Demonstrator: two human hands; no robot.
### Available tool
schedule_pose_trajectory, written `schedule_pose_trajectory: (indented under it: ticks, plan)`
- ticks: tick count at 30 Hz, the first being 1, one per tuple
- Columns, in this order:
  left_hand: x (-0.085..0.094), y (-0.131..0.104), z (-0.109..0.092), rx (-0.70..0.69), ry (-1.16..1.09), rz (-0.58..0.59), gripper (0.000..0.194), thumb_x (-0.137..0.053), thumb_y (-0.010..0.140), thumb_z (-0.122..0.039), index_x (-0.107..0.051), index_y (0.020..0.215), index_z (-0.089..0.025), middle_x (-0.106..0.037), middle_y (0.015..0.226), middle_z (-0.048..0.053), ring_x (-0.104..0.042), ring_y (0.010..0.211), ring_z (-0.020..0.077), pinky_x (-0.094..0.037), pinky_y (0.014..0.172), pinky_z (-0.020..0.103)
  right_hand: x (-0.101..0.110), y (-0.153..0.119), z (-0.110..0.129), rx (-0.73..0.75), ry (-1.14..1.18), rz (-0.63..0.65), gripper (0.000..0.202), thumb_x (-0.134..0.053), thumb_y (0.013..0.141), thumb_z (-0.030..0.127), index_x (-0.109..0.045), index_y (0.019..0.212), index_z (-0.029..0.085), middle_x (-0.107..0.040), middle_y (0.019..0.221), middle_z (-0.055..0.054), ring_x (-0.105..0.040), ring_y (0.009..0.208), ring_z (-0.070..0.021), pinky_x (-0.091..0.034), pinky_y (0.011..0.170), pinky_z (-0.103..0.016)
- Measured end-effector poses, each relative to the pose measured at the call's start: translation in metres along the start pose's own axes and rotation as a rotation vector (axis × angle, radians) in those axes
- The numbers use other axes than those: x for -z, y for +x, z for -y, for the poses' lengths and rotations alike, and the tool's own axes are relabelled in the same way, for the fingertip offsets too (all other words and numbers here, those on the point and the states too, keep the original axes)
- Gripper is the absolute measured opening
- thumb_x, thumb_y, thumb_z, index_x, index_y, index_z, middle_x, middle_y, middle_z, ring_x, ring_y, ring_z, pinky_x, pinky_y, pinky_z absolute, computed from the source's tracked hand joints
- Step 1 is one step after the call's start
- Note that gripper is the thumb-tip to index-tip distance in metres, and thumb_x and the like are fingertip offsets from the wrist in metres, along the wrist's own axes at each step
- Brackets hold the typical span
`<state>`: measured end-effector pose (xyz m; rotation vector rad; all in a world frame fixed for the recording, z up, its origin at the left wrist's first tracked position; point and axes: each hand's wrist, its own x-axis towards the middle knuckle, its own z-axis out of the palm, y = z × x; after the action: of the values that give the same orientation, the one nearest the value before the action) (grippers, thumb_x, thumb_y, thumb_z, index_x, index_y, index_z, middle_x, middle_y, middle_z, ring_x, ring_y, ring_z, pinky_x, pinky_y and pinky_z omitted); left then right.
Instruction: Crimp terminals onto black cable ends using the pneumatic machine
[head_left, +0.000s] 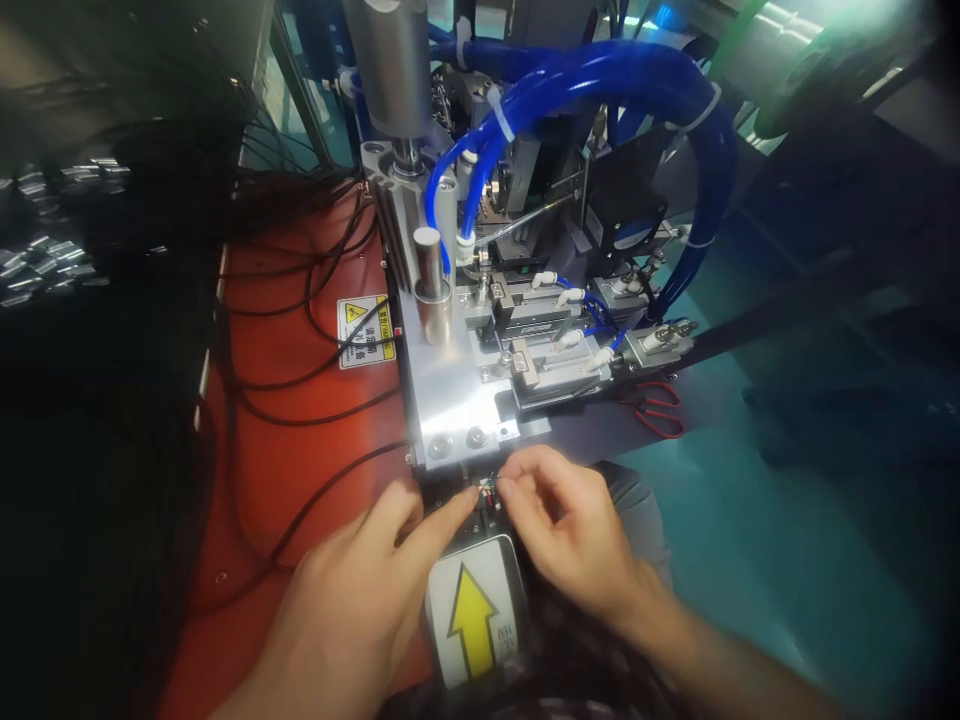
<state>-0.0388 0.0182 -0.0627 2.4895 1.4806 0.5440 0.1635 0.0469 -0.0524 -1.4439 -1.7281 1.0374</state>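
My right hand [566, 510] pinches thin coloured wires [491, 485] between thumb and forefinger, just below the front edge of the metal machine block [454, 415]. From the other side comes my left hand [375, 565], with one digit stretched out so that its tip touches or nearly touches the same wires. Its other fingers are bent and apart from that digit, and nothing shows in them. The wires sit at a small dark fixture [476, 525], partly hidden by the fingers. Nearer to me is a white plate with a yellow arrow [472, 610].
Black cables [322, 395] cross the orange-red surface [300, 470] on the left, near a warning label [366, 332]. Thick blue air tubes [615, 80] arch above the machine's small cylinders [559, 365]. Red-handled scissors or pliers [661, 412] lie at the right.
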Motion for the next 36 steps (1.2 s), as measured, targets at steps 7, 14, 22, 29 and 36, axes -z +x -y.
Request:
schedule_pose_trajectory:
  ticks: [7, 14, 22, 29, 36]
  plan:
    - [-0.002, -0.001, -0.001, 0.014, 0.019, -0.002, 0.048, -0.035, 0.091, -0.011, -0.052, 0.131, -0.033, -0.052, 0.083, 0.0, -0.056, 0.062, 0.0133, -0.044, 0.051, 0.021, 0.001, -0.001, -0.004, 0.098, -0.064, 0.007, 0.01, -0.051, 0.092, 0.021, -0.056, 0.084, 0.018, -0.047, 0.059, 0.004, -0.044, 0.051, -0.011, -0.038, 0.054, -0.025]
    - [0.006, 0.003, -0.002, 0.016, 0.015, 0.054, 0.049, -0.033, 0.092, -0.011, -0.052, 0.132, -0.032, -0.051, 0.081, 0.0, -0.055, 0.061, 0.0125, -0.045, 0.053, 0.02, -0.004, 0.0, -0.004, -0.202, 0.26, 0.027, 0.014, -0.053, 0.091, 0.028, -0.056, 0.082, 0.019, -0.051, 0.065, 0.003, -0.047, 0.057, -0.0116, -0.039, 0.052, -0.023]
    - [0.005, 0.002, -0.002, 0.027, 0.001, 0.055, 0.048, -0.037, 0.09, -0.012, -0.053, 0.132, -0.031, -0.05, 0.082, 0.0, -0.054, 0.061, 0.0135, -0.045, 0.053, 0.022, 0.0, 0.001, 0.0, -0.421, 0.501, 0.096, 0.026, -0.062, 0.082, 0.041, -0.058, 0.081, 0.016, -0.051, 0.064, 0.003, -0.044, 0.056, -0.0106, -0.034, 0.052, -0.023]
    - [0.013, 0.004, -0.004, 0.063, -0.007, 0.13, 0.047, -0.037, 0.092, -0.014, -0.052, 0.132, -0.033, -0.051, 0.085, 0.0, -0.056, 0.065, 0.0129, -0.047, 0.058, 0.022, -0.005, 0.003, 0.0, -0.469, 0.595, 0.129, 0.032, -0.066, 0.078, 0.046, -0.054, 0.075, 0.017, -0.045, 0.058, 0.006, -0.038, 0.053, -0.0096, -0.03, 0.051, -0.023]
    - [0.012, 0.003, -0.002, 0.064, -0.019, 0.129, 0.049, -0.039, 0.091, -0.015, -0.05, 0.135, -0.034, -0.053, 0.085, 0.0, -0.056, 0.064, 0.0122, -0.047, 0.058, 0.02, -0.004, 0.003, 0.001, -0.439, 0.546, 0.112, 0.031, -0.066, 0.079, 0.045, -0.053, 0.075, 0.017, -0.043, 0.058, 0.006, -0.037, 0.052, -0.0092, -0.03, 0.05, -0.023]
